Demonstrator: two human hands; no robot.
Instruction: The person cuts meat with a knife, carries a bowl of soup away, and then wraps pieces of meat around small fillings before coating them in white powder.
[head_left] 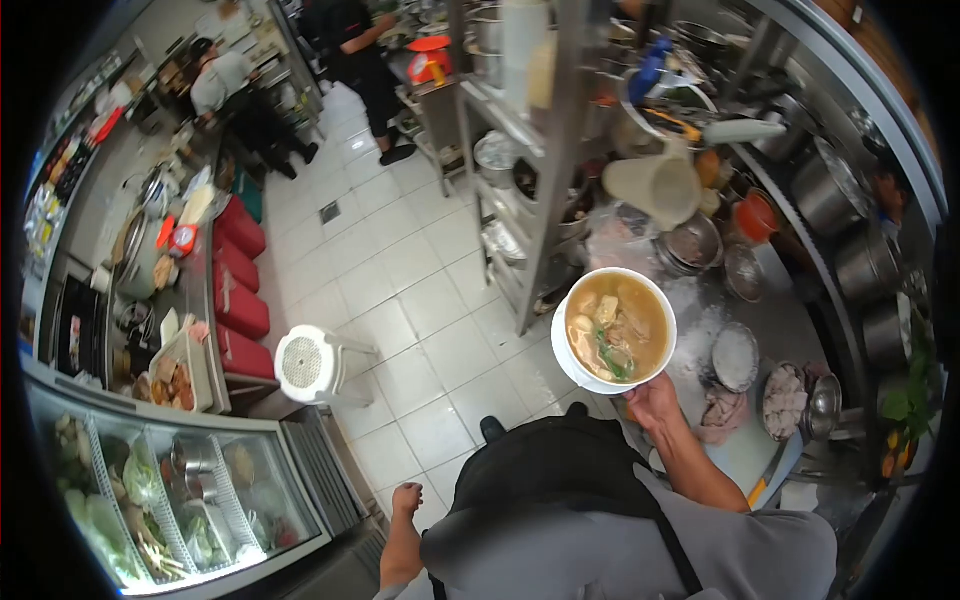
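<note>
A white bowl (pixel 560 345) of brown soup with pale chunks and a green leaf is held up over the floor and the edge of the floury worktop. My right hand (pixel 655 402) grips its lower right side, fingers partly hidden under the bowl. My left hand (pixel 408 497) hangs low over the tiles, its fingers curled closed with nothing seen in them. Near the bowl on the right lie metal bowls (pixel 692 245), a dish of white powder (pixel 736 357) and a pinkish cloth (pixel 722 414).
A white stool (pixel 303 364) stands on the tiled floor at centre left. Red bins (pixel 240 305) line the left counter, with a glass-topped fridge (pixel 200 490) below. A metal rack (pixel 545 200) rises ahead. Two people (pixel 228 88) (pixel 350 60) stand at the far end.
</note>
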